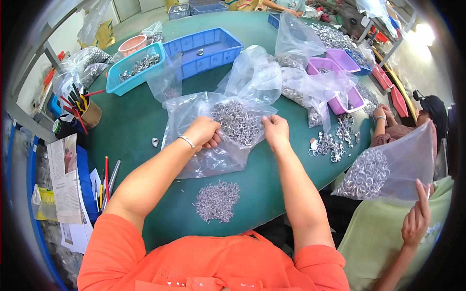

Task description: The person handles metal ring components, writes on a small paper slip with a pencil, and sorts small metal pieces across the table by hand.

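My left hand (203,132) and right hand (275,130) each pinch an edge of the clear, crumpled plastic bag (213,133) lying on the round green table (131,121), fingers closed on the film; between my hands, inside the bag, sits a heap of small silvery metal pieces (236,122). Nearer me than the bag lies a loose pile of the same silvery pieces (217,200); beyond the bag stands a blue slatted plastic crate (204,51).

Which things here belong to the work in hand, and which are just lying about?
In hand:
left hand and right hand, gripping the clear plastic bag
small silvery metal parts in that bag
loose heap of the same parts on the green table

Lying about:
blue tray
teal tray
purple trays
pen cup
papers
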A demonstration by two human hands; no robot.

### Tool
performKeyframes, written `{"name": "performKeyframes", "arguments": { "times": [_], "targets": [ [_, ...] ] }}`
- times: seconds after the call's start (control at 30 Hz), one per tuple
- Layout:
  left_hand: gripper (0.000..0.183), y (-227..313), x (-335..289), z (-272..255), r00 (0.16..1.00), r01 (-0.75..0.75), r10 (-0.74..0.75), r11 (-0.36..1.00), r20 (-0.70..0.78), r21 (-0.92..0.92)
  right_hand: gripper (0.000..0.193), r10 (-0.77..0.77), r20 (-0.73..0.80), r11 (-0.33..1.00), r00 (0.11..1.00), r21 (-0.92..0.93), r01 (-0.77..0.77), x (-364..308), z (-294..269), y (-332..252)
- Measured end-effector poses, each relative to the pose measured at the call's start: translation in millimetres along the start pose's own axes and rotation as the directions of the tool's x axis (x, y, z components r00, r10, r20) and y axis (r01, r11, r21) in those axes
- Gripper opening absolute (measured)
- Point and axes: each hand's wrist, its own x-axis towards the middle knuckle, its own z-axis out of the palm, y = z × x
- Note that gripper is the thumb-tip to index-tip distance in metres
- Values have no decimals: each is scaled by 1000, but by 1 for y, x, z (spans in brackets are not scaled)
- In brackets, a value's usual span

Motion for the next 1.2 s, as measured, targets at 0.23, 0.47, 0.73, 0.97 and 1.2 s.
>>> {"name": "performKeyframes", "arguments": {
  "times": [0.23, 0.47, 0.73, 0.97, 1.2],
  "targets": [
    [26, 34, -32, -21, 947, -308, 302, 951, -109, -42, 20, -256, -118, 951, 959, 148, 272, -7, -20, -58],
    [25, 92, -79, -66, 646, -725, 675, 688, -357, -11, 21, -434, -132, 814, 891, 367, 451, -21, -33, -124],
    [23, 123, -119, -139, 396, -898, 781, 440, -483, -24, 23, -616, -126, 522, 777, 674, 523, -76, -50, -251],
    [27, 108, -123, -208, 317, -941, 688, 315, -653, -124, 21, -766, 37, 438, 642, 761, 478, -95, -22, -318],
    [26, 100, -92, -301, 339, -931, 660, 337, -670, -139, 23, -671, 181, 463, 719, 860, 216, -103, 50, -352]
  ]
}}
